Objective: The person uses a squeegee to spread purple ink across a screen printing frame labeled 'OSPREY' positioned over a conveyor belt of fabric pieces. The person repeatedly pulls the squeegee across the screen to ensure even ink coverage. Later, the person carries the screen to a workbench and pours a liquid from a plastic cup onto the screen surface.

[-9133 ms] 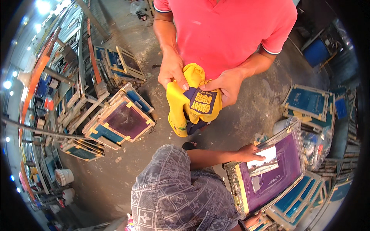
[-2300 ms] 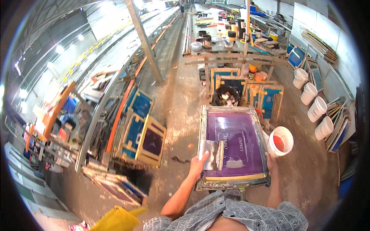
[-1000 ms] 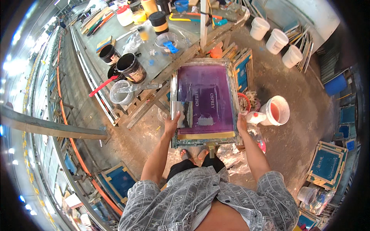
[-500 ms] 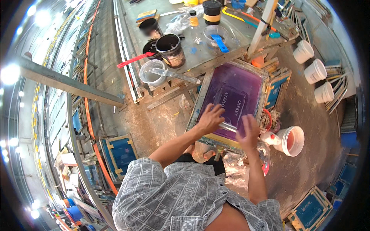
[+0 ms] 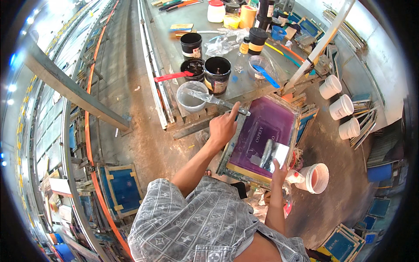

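Note:
My right hand (image 5: 278, 174) pinches a shiny flat rectangular sheet (image 5: 274, 155) by its lower edge, over the near right part of a screen-printing frame (image 5: 248, 148). The frame has purple mesh with a dark rectangle and pale lettering, and stands tilted against the table edge. My left hand (image 5: 223, 129) is raised left of the frame, its index finger stretched out. That fingertip overlaps the handle of an ink-smeared spatula (image 5: 214, 99); I cannot tell whether they touch. The spatula's blade end lies across a clear plastic tub (image 5: 190, 105) at the table corner.
Black ink tubs (image 5: 217, 72) stand on the table, one with a red spatula (image 5: 174, 76) across it. A clear bowl holds a blue spatula (image 5: 265, 76). At right on the floor are a white bucket (image 5: 315, 179), more white buckets (image 5: 341, 107) and stacked frames (image 5: 345, 244).
My left hand has left the purple mesh and risen toward the spatula handle. My right hand now holds the shiny sheet tilted up over the mesh. The view has shifted, showing more of the table.

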The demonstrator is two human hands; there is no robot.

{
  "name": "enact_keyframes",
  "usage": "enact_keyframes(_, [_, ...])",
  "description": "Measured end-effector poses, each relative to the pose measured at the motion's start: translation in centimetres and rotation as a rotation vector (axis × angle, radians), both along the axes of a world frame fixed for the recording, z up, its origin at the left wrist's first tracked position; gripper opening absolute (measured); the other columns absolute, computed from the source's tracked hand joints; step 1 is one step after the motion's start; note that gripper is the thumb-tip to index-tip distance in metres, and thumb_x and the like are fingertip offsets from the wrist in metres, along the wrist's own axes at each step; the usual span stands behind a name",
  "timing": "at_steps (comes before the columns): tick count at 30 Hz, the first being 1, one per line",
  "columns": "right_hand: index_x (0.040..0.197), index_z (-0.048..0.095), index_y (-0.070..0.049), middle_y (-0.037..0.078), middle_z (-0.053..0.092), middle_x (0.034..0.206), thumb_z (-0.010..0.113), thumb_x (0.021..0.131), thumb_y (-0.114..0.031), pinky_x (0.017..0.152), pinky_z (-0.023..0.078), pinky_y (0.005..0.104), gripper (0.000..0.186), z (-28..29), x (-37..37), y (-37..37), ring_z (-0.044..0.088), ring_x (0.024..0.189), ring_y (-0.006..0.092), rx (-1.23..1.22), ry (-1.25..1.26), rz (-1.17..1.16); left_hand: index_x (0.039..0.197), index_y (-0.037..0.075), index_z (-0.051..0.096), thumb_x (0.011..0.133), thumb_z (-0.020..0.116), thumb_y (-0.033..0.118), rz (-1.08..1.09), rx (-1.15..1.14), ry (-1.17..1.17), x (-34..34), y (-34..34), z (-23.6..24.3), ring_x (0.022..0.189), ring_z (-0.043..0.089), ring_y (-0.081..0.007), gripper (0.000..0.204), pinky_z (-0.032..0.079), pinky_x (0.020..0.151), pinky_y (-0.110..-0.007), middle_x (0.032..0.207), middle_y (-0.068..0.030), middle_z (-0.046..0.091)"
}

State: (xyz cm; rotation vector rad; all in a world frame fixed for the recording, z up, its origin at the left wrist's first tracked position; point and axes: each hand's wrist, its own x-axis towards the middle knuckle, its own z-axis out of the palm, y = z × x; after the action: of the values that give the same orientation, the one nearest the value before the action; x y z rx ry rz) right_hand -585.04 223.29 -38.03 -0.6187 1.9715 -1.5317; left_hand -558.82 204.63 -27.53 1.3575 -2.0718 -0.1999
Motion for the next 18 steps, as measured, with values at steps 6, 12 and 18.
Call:
enact_keyframes(6, [0.133,0.057,-0.004,0.007,0.066,0.124,0.072,0.088,-0.009,0.102,0.05,0.0364,0.048,-1.0,-1.0,-0.9,0.063,0.118,0.022,-0.378,-0.679,-0.063,0.126,0.015,0.063,0.087,0.071,0.015,-0.087,-0.174,-0.123,1.3,-5.6,-1.3,0.075,0.07,-0.0326,0.04,0.054,0.063,-0.045,0.083,-0.009,0.07])
enact_keyframes(12, [0.132,0.059,-0.005,0.006,0.067,0.122,0.071,0.088,-0.005,0.097,0.052,0.0347,0.046,-2.2,-0.8,1.0,0.066,0.112,0.0211,-0.395,-0.607,-0.129,0.121,0.01,0.069,0.09,0.063,0.002,-0.207,-0.133,0.343,6.2,-3.9,4.5,0.077,0.066,-0.0354,0.032,0.053,0.069,-0.044,0.083,-0.0141,0.063])
enact_keyframes(18, [0.128,0.063,-0.004,0.007,0.069,0.118,0.074,0.087,-0.004,0.093,0.053,0.0335,0.042,-3.1,0.2,2.1,0.067,0.107,0.02,-0.337,-0.513,-0.197,0.129,0.01,0.068,0.087,0.056,-0.01,-0.29,0.016,0.436,12.1,-1.6,3.9,0.074,0.061,-0.0299,0.049,0.05,0.069,-0.035,0.082,-0.0126,0.057])
